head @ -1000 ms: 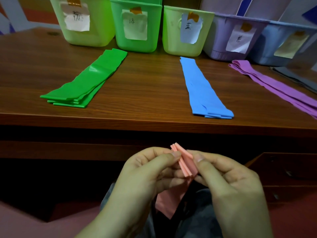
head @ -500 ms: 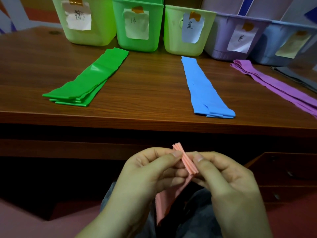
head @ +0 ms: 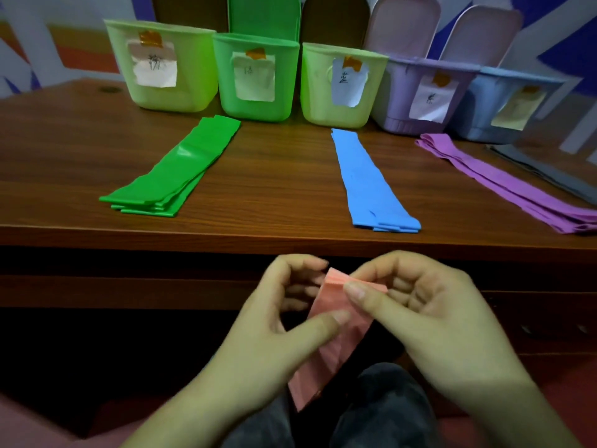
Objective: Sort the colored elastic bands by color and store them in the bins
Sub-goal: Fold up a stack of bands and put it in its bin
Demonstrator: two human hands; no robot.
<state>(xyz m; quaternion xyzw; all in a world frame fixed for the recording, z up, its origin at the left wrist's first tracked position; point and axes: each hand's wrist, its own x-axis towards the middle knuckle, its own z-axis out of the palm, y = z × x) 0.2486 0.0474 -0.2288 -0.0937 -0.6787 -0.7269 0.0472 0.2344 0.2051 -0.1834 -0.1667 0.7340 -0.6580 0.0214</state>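
Head view is showing both hands holding a pink stack of bands (head: 332,331) low down at 6 o'clock, in front of the worktop (head: 274,176) edge. The left hand (head: 284,321) is gripping the stack, with its thumb pressing on the flat pink face and its fingers curling behind. The right hand (head: 416,312) is pinching the top end of the stack between thumb and fingers. So each grip is grasping the pink bands.

A moment ago the stack was turned so only its thin edges were showing, bunched between the fingertips. Now it is turned flat and wide, and the far bins are showing more. I think this means the pink bands are being squared up into one neat pile, ready to go on the worktop or into a bin.

Out past the hands, other piles are lying sorted on the worktop. The green bands (head: 174,176) are lying at 11 o'clock. The blue bands (head: 368,182) are lying at 1 o'clock. The purple bands (head: 504,182) are lying at 2 o'clock, with grey bands (head: 549,176) just beside them.

At 12 o'clock the bins are standing in a row: a light green bin (head: 187,59), a green bin (head: 284,85), a yellow-green bin (head: 316,88), a purple bin (head: 400,98) and a blue bin (head: 478,111). No pile is in a bin that I can see yet.
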